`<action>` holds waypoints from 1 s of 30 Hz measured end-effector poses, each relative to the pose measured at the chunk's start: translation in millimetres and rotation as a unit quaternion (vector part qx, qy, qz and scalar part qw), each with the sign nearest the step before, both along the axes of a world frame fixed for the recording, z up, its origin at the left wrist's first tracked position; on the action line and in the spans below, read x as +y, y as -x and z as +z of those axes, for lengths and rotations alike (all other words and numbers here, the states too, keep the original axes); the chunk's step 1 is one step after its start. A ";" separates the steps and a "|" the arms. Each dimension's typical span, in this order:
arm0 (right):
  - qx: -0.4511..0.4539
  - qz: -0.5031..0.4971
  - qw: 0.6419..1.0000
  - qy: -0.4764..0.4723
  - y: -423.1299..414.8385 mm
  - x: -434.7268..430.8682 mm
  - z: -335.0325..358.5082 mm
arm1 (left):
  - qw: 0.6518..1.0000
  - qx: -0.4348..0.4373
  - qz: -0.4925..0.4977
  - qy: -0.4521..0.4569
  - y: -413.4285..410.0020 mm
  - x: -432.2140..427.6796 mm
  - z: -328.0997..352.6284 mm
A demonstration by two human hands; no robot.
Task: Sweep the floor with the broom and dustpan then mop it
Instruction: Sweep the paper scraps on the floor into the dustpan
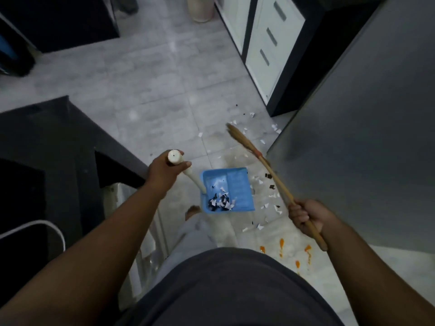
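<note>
Foreground: the person's dark grey shirt (235, 290). The left hand (164, 171), fingers wrapped, grips the top of the white upright handle (175, 157) of one blue plastic dustpan (237, 184), which is down at the grey tiled floor (141, 85) between the two hands. Light and rigid, it is probably best steered from that handle end. The right hand (306, 216), fingers curled, holds one thin wooden broom (277, 182) near the stick's butt end; the shaft looks stiff, the straw head soft. White and black paper scraps (260, 227), too many to count, likely scatter easily. Several orange splashes (281, 247) remain; no mop shows.
</note>
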State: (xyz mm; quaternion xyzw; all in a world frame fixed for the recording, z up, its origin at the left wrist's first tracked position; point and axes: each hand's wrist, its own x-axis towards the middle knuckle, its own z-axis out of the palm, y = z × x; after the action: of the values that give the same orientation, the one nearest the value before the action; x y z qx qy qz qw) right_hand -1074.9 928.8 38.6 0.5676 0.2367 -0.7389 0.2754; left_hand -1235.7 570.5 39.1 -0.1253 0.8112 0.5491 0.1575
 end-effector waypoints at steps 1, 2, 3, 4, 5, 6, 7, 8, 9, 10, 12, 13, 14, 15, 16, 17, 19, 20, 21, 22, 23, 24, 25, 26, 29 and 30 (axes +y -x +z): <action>0.001 -0.013 1.000 -0.002 8.0 -1.5 0.4 | 1.000 -0.001 -0.015 0.007 19.9 2.6 0.6; 0.005 -0.028 1.000 -0.002 15.9 -4.4 2.4 | 0.999 0.001 -0.032 0.011 38.4 4.7 3.0; 0.006 -0.044 0.999 0.000 23.9 -7.8 5.9 | 0.998 0.005 -0.054 0.016 55.9 6.5 6.3; 0.001 -0.060 0.998 0.002 31.5 -10.4 8.7 | 0.997 0.012 -0.076 0.023 73.5 8.5 8.5; -0.002 -0.070 0.998 0.004 38.1 -12.0 10.5 | 0.995 0.017 -0.094 0.026 89.5 10.8 9.9; 0.001 -0.077 0.997 0.005 43.5 -13.5 11.2 | 0.994 0.017 -0.108 0.024 104.2 12.7 11.2; 0.005 -0.086 0.996 0.005 48.7 -15.4 11.3 | 0.993 0.013 -0.118 0.019 118.4 14.6 12.9; 0.006 -0.095 0.995 0.001 54.4 -16.8 12.0 | 0.992 0.007 -0.124 0.014 131.7 17.2 15.0; 0.003 -0.102 0.995 -0.003 59.4 -16.8 12.7 | 0.992 0.001 -0.129 0.012 143.5 20.4 16.9; 0.000 -0.106 0.994 -0.005 63.7 -16.5 13.5 | 0.991 -0.004 -0.132 0.009 153.2 24.2 17.9; 0.000 -0.116 0.993 -0.006 71.1 -14.8 12.5 | 0.991 -0.015 -0.130 -0.002 170.7 33.6 17.9; 0.000 -0.123 0.992 -0.007 74.1 -12.5 10.5 | 0.992 -0.021 -0.128 -0.006 179.4 38.8 17.2; 0.001 -0.128 0.992 -0.004 77.8 -9.6 8.7 | 0.991 -0.027 -0.129 -0.008 188.2 45.0 17.1; 0.003 -0.130 0.992 0.002 83.1 -5.4 7.6 | 0.990 -0.029 -0.135 -0.007 196.9 52.4 17.5; 0.002 -0.129 0.992 0.006 89.6 0.8 5.8 | 0.990 -0.031 -0.141 -0.002 206.4 61.2 16.9; -0.003 -0.126 0.992 0.007 96.8 8.9 3.6 | 0.990 -0.034 -0.140 0.004 216.1 70.5 15.5; -0.006 -0.113 0.994 0.009 110.0 24.8 -0.7 | 0.989 -0.038 -0.139 0.011 232.9 88.4 12.9; -0.002 -0.113 0.994 0.012 116.8 31.5 -3.1 | 0.988 -0.038 -0.147 0.013 240.9 97.3 12.0; 0.000 -0.116 0.993 0.013 123.4 38.1 -5.2 | 0.987 -0.039 -0.154 0.014 249.4 105.7 11.2; -0.001 -0.122 0.992 0.015 129.2 43.8 -6.9 | 0.986 -0.041 -0.159 0.016 258.1 112.9 9.5; -0.001 -0.131 0.991 0.016 133.7 48.4 -8.4 | 0.985 -0.041 -0.164 0.016 266.1 118.6 7.3; 0.002 -0.142 0.990 0.019 137.9 52.1 -10.0 | 0.984 -0.041 -0.170 0.016 273.7 124.3 5.9; 0.005 -0.152 0.988 0.022 141.7 55.3 -11.5 | 0.983 -0.045 -0.175 0.017 281.1 130.1 5.0; 0.005 -0.160 0.987 0.027 144.9 57.7 -13.1 | 0.983 -0.050 -0.179 0.018 288.8 135.7 4.2; 0.007 -0.178 0.983 0.045 154.0 63.1 -17.5 | 0.980 -0.051 -0.193 0.023 314.5 153.2 3.6; 0.006 -0.185 0.982 0.049 156.9 64.6 -19.9 | 0.978 -0.051 -0.200 0.025 324.1 159.1 2.8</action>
State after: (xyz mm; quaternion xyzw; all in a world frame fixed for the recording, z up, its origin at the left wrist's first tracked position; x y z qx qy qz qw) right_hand -1231.8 993.4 18.8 0.5832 0.0926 -0.7909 0.1606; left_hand -1559.8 729.7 41.8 0.0082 0.8241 0.4791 0.3021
